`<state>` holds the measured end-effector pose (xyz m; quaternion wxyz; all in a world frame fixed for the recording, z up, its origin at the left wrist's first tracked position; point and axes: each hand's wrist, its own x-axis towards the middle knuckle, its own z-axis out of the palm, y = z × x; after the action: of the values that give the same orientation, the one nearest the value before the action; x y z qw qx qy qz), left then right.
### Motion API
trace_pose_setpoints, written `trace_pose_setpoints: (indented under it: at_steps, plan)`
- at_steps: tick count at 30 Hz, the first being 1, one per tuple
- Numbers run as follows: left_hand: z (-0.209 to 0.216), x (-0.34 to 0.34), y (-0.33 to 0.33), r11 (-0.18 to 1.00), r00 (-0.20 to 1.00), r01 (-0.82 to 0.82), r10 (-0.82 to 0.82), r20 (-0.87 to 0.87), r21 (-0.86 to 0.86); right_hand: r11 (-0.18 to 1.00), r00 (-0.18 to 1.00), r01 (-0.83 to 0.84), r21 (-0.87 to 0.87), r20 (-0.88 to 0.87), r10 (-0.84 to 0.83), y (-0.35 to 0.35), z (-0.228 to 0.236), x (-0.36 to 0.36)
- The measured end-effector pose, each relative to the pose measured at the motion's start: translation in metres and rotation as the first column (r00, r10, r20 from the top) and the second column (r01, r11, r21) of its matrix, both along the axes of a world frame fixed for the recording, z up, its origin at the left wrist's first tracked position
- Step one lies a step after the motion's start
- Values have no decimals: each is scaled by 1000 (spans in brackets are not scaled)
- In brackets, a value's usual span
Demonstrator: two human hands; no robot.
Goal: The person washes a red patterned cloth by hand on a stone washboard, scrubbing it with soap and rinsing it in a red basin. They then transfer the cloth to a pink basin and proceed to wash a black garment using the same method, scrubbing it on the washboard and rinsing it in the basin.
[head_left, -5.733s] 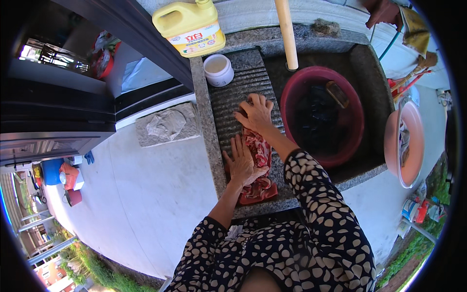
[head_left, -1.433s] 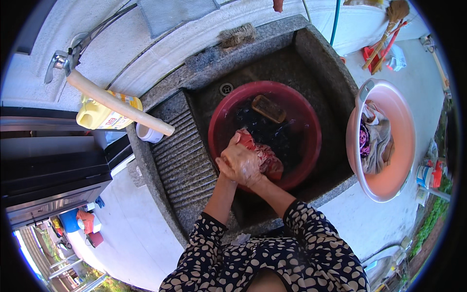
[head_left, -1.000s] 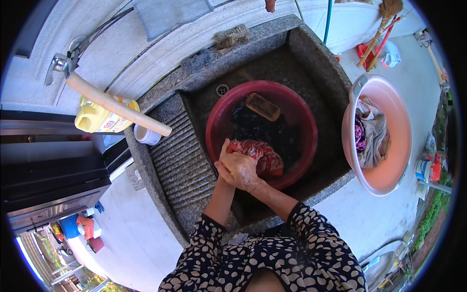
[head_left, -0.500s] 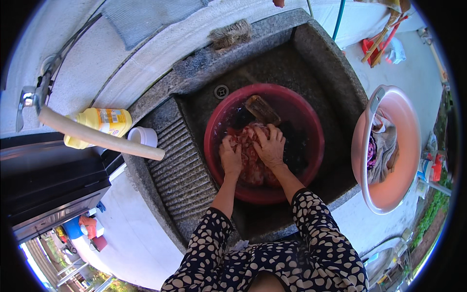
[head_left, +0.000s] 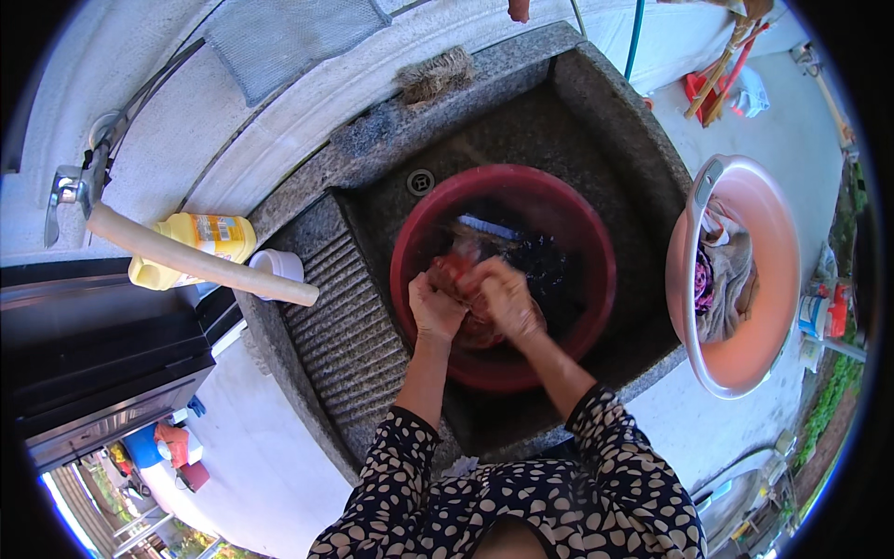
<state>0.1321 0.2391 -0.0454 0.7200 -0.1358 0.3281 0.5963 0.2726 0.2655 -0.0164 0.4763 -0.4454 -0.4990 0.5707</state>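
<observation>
A dark red basin point(head_left: 603, 321) of dark water sits in a stone sink. Within it my left hand point(head_left: 436, 306) is closed on a wet red patterned cloth point(head_left: 477, 328), thumb toward the middle. My right hand point(head_left: 507, 298), somewhat smeared by motion, is curled on the same cloth just right of the left one. Part of the cloth rises between the two hands, and the rest bunches below them. Beyond the hands a scrub brush point(head_left: 489, 227) lies in the water, a pale bluish strip showing.
The stone sink point(head_left: 622, 107) has a ribbed washboard point(head_left: 345, 312) at left. A hose-ended tap point(head_left: 200, 256) reaches over a yellow jug point(head_left: 191, 247) and a white tub point(head_left: 277, 266). A pink basin point(head_left: 778, 270) with clothes point(head_left: 731, 289) stands at right. A scouring pad point(head_left: 436, 74) rests on the far rim.
My hands have gone from lying spread on the cloth to gripping it, bunching part of it up. The brush has shifted and now shows a pale strip instead of its brown wooden back.
</observation>
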Motion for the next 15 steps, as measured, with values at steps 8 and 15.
trace_pose_setpoints:
  at_steps: [8, 15]
  plan:
    - [-7, 5, -50, 865, 992, 32, 33, -121, 500, 897, 786, -126, 423, 595, -170, -66, 59, -66]
    - [18, 31, -31, 978, 948, 210, -205, -243, -4, 989, 748, 14, 144, 655, -106, 3, 21, -45]
